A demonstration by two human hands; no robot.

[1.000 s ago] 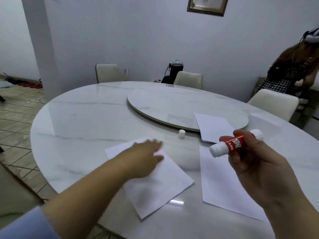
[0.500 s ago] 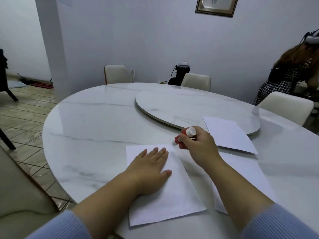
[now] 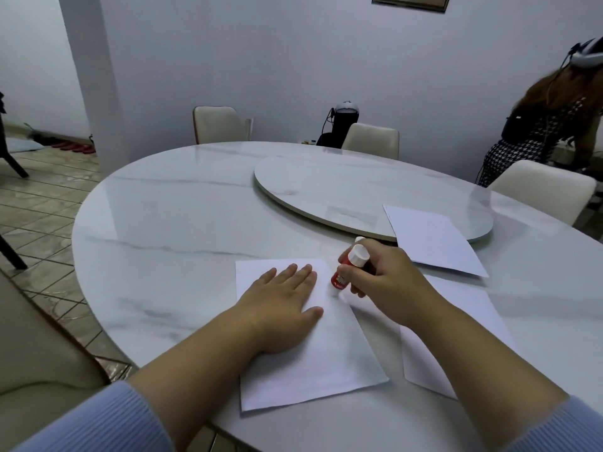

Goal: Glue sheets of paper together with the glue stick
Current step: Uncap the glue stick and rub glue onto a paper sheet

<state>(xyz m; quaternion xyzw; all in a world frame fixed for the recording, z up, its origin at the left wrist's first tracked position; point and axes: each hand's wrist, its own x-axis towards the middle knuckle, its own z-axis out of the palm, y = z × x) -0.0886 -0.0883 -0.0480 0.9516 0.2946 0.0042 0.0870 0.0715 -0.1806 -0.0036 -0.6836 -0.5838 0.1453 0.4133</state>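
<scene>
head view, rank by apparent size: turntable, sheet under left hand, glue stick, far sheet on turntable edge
1. turntable
2. sheet under left hand, though nearness inflates it
3. far sheet
4. glue stick, partly hidden by right hand

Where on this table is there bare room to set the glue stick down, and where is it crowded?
Free: the broad marble stretch of the table left of the near sheet, and most of the turntable. Crowded: the near right, where the right hand works the glue stick, the left hand pins the sheet, and two more sheets lie.
</scene>
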